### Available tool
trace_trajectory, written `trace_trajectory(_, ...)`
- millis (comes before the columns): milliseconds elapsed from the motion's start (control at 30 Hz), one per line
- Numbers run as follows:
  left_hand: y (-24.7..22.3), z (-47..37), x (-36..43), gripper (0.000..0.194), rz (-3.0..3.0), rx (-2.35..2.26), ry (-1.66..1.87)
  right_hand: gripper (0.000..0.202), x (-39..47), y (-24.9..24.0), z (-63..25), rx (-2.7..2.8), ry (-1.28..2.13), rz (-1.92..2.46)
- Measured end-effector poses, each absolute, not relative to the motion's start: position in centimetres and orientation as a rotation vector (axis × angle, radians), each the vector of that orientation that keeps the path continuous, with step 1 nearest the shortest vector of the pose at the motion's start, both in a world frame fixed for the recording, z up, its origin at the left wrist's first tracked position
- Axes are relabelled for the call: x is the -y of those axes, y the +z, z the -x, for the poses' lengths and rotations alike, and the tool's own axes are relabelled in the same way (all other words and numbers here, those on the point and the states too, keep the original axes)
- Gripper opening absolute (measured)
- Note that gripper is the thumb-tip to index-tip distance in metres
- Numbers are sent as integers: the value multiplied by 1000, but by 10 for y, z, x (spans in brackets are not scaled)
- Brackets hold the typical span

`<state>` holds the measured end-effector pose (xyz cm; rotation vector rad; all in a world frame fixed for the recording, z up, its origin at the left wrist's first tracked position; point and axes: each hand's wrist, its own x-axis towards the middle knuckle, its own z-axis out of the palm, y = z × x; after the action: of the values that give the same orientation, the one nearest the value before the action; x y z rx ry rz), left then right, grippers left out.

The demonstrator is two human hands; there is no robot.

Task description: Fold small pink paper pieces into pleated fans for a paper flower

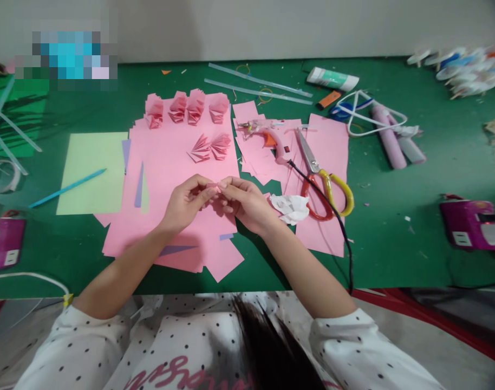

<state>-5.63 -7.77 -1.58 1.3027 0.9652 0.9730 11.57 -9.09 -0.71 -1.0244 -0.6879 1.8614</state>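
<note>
My left hand (pixel 187 201) and my right hand (pixel 244 200) meet over a stack of pink paper (pixel 178 216). Both pinch a small folded piece of pink paper (pixel 216 188) between thumbs and fingertips; the fingers hide most of it. Just beyond them lie two fan-folded pink pieces (pixel 210 148). Farther back, several pleated pink paper pieces (pixel 195 108) stand in a row along the stack's far edge. Beside my right wrist is a crumpled white tissue (pixel 291 208).
Right of the stack lie a pink glue gun (pixel 277 142) with a black cord, and scissors (pixel 312 157) with red and yellow handles. Clear glue sticks (pixel 258 89) and a white-green tube (pixel 332 79) are behind. A blue pencil (pixel 69 187) rests on pale green paper (pixel 93 162) at left.
</note>
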Motion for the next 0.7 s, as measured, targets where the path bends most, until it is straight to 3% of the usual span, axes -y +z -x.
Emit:
trace_trajectory(533, -18, 56, 79, 32, -1605, -1089, 1174, 46, 92, -5, -115, 641, 1973, 1002)
trace_trajectory(700, -19, 56, 78, 30, -1515, -1098, 1134, 46, 92, -4, -115, 704, 1806, 1042)
